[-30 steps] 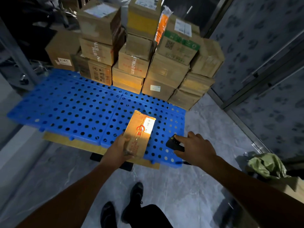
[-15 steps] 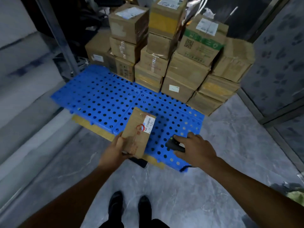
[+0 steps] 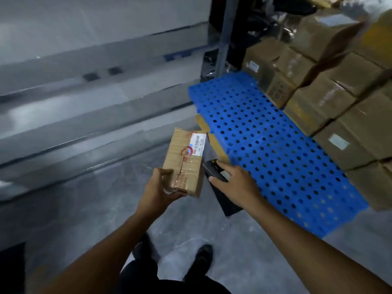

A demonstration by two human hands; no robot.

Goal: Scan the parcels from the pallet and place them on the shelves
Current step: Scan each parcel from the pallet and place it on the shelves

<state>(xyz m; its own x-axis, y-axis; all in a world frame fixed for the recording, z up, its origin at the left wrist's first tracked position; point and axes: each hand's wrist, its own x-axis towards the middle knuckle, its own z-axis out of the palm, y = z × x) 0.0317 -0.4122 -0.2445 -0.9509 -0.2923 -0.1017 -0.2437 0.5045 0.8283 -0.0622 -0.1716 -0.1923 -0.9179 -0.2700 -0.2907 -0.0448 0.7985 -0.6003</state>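
Observation:
A small brown cardboard parcel (image 3: 184, 161) with clear tape, red marks and a white barcode label at its far right corner is gripped at its near end by my left hand (image 3: 159, 188). My right hand (image 3: 234, 183) holds a black handheld scanner (image 3: 213, 170) just right of the parcel, almost touching its side. The blue perforated plastic pallet (image 3: 273, 153) lies on the floor to the right. A stack of brown cardboard boxes (image 3: 339, 98) stands on the pallet's far side. Grey shelves (image 3: 84, 115) run along the left, blurred by motion.
A grey metal upright post (image 3: 224, 35) stands behind the pallet's far corner. Yellow board (image 3: 216, 143) pokes out from under the pallet. My dark shoes (image 3: 201, 257) stand on the grey stone floor below the hands.
The view has swung left, so the pallet and boxes have shifted right and the grey shelves fill the left. The parcel stays in my left hand; the scanner hand has closed in beside it.

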